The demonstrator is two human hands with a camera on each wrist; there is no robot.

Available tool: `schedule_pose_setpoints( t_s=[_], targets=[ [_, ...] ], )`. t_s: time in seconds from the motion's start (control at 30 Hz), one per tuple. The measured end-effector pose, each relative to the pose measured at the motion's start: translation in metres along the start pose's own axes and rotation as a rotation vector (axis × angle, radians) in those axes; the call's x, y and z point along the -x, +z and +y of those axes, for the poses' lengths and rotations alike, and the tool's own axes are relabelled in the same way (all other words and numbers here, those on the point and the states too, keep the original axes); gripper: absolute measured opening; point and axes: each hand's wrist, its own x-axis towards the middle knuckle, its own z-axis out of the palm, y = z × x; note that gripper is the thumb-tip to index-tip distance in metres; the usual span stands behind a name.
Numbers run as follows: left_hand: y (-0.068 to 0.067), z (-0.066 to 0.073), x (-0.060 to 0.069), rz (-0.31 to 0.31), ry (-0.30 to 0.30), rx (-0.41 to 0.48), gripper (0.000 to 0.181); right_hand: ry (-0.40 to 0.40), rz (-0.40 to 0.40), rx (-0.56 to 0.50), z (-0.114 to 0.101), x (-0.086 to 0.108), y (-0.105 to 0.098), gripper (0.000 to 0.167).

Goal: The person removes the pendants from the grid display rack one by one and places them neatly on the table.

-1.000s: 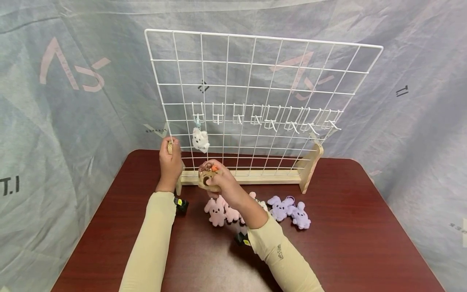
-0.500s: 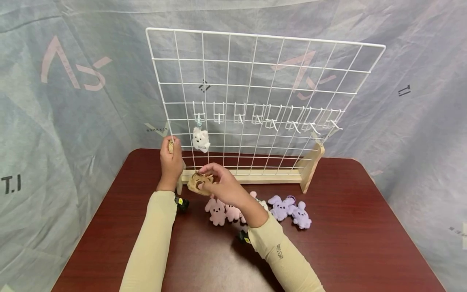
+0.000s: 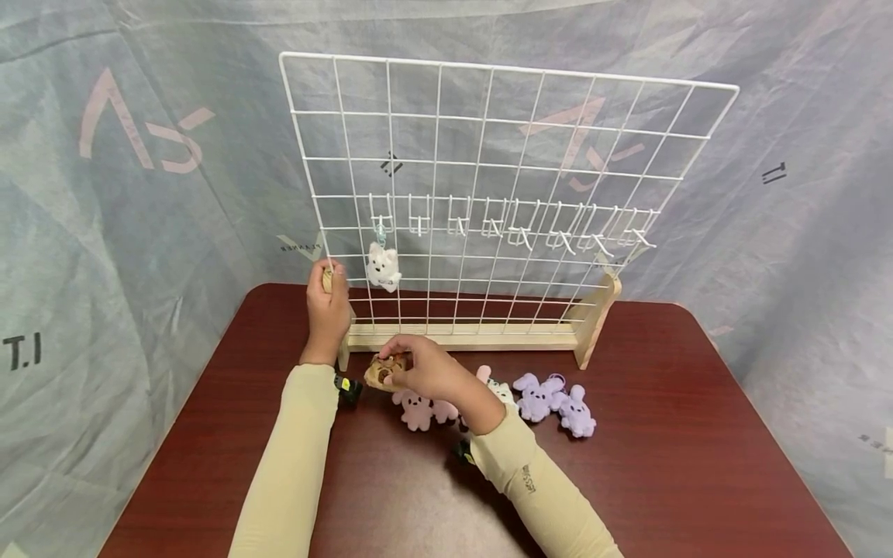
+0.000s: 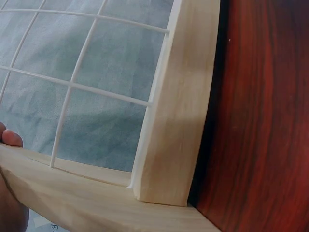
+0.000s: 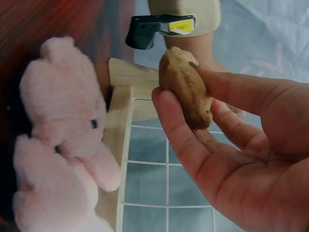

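My left hand (image 3: 328, 314) grips the wooden upright at the left end of a white wire grid rack (image 3: 481, 163); in the left wrist view only bits of that hand show beside the wooden frame (image 4: 174, 125). Between thumb and fingers, my right hand (image 3: 429, 372) pinches a small brown plush keychain (image 3: 384, 373). The right wrist view shows the brown plush (image 5: 186, 87) from its furry side. Just below it lie pink plush bunnies (image 3: 416, 411), partly covered by the right hand. A white plush (image 3: 384, 267) hangs from the leftmost hook.
Several white hooks (image 3: 491, 225) line the grid in one row. Purple plush bunnies (image 3: 537, 399) and a partly hidden white plush (image 3: 504, 394) lie on the dark red table (image 3: 663, 434) in front of the rack. Grey sheeting (image 3: 139, 256) surrounds the table.
My right hand has moved down and slightly left with the brown plush, away from the grid toward the table, and the plush has turned in its fingers. The left hand keeps its grip.
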Motion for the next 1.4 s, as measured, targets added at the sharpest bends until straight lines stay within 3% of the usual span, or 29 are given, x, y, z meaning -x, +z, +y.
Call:
schedule_pose_setpoints(
  t_s=[0.43,0.57,0.77,1.13,1.4],
  targets=[
    [0.002,0.002,0.0,0.017,-0.046,-0.007,0.021,-0.038,-0.083,0.126,0.016,-0.008,0.014,0.032],
    [0.002,0.002,0.0,0.02,-0.035,0.01,0.022,-0.023,-0.095,0.168,0.02,-0.01,0.019,0.032],
    [0.001,0.002,0.0,0.008,-0.012,0.02,0.025,0.009,-0.083,0.215,0.02,-0.008,0.023,0.024],
    [0.002,0.002,0.0,0.002,-0.018,0.003,0.026,-0.024,-0.024,0.292,0.025,-0.009,0.03,0.014],
    [0.0,-0.002,0.0,0.002,-0.026,0.011,0.026,0.054,-0.002,0.391,0.025,-0.008,0.03,0.013]
  ],
)
